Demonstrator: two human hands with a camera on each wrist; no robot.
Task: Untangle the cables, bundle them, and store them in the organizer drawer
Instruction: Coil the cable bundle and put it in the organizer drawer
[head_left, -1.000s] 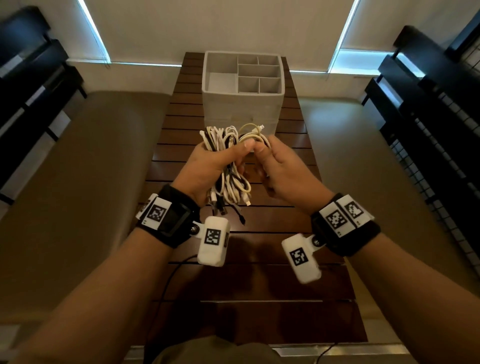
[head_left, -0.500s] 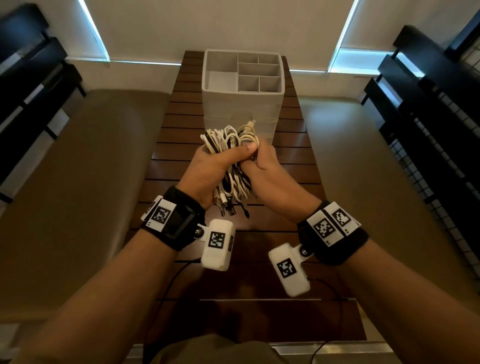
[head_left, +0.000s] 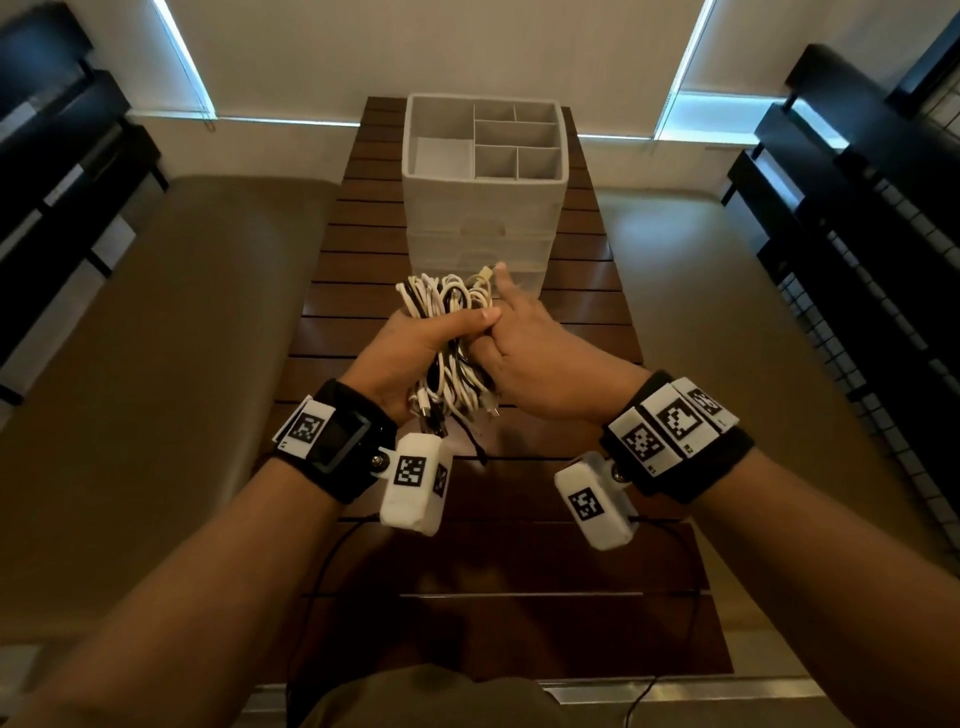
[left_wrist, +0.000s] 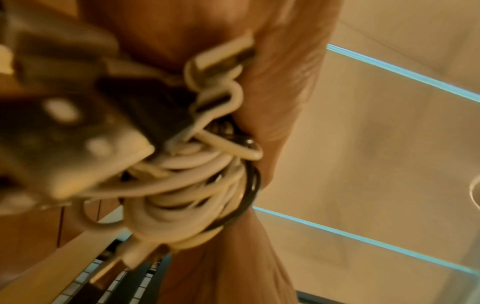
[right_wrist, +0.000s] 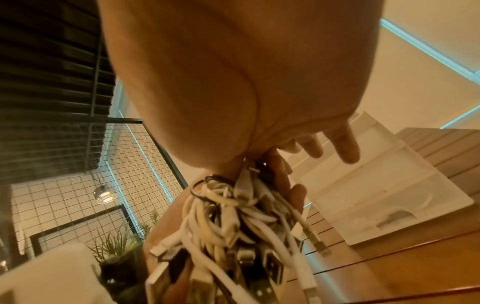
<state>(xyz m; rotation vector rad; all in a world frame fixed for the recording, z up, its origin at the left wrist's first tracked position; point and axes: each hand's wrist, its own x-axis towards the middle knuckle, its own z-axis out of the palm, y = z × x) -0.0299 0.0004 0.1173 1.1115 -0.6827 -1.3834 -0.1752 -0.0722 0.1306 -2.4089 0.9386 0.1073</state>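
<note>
A bundle of white and black cables (head_left: 447, 306) is held up over the table, its plugs hanging below. My left hand (head_left: 415, 348) grips its middle with the thumb lying across the front. My right hand (head_left: 540, 358) lies against the bundle's right side, its index finger straight up beside a beige plug (head_left: 487, 272) at the top. In the right wrist view the cable bundle (right_wrist: 233, 216) hangs under the palm and the fingers (right_wrist: 345, 148) stretch out straight. In the left wrist view the cable bundle (left_wrist: 194, 185) lies in the palm. The white organizer (head_left: 483, 208) stands behind, its translucent drawers shut.
The slatted wooden table (head_left: 363, 291) runs away from me between two beige benches (head_left: 182, 364). Black shelving (head_left: 857, 234) lines the right side. A thin black wire (head_left: 322, 571) trails over the near table. The organizer's top compartments (head_left: 519, 135) hold nothing.
My right hand brought a cable end in against the bundle and let go of it; its index finger is now straight beside the plug. The left hand kept its grip.
</note>
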